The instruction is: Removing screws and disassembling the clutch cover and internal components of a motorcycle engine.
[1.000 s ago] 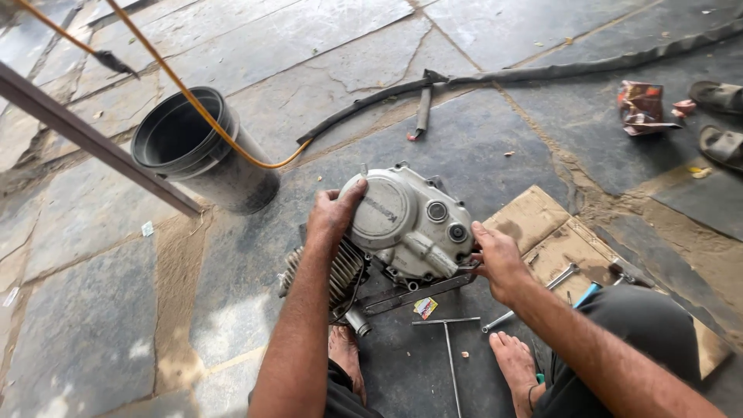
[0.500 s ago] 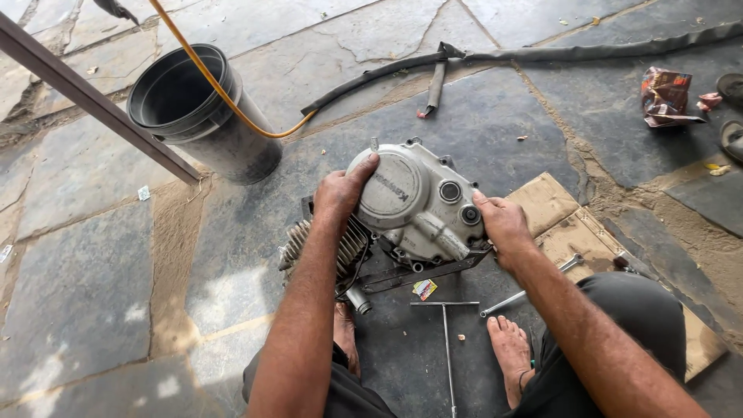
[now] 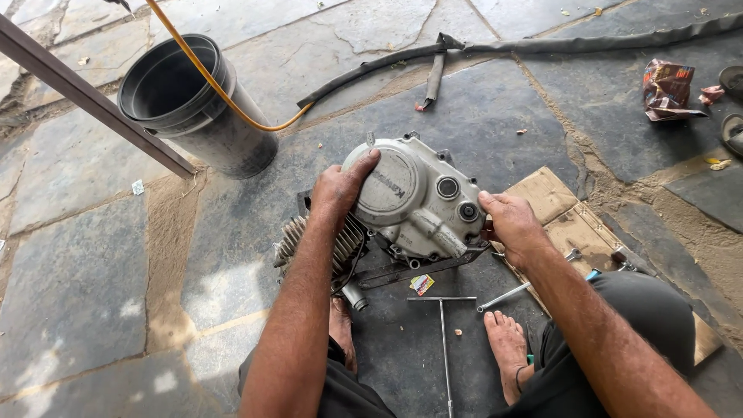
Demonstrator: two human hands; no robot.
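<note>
Far left: dark metal bar (image 3: 93,97) runs diagonally across the top-left corner over grey stone-slab floor (image 3: 70,255). Just right of it, black round plastic bucket (image 3: 193,108), upright, with a thin orange hose (image 3: 224,97) crossing its rim and curving down to the floor beside it.

Centre: small grey metal engine (image 3: 410,205) with a round silver side cover, sitting on the stone floor between the person's knees; ribbed cooling fins (image 3: 325,244) stick out on its left side. Left hand (image 3: 340,190) lies flat on the round cover's left edge, fingers spread over the casing, pressing, not wrapped around anything. Behind the engine, a long flat black rubber strip (image 3: 433,54) runs toward the top right.

Below the engine: small coloured wrapper scrap (image 3: 422,284) on the floor, then a silver T-handle wrench (image 3: 443,333) lying between the bare feet.

Right of centre: right hand (image 3: 515,224) grips the engine's right edge, thumb on top of the casing, fingers curled behind it and hidden. Under that forearm, flattened brown cardboard (image 3: 557,205) with a silver spanner (image 3: 507,296) on its edge.

Far right: crumpled red snack packet (image 3: 667,89) on the floor, well apart from the engine; a sandal (image 3: 731,81) at the frame edge.
</note>
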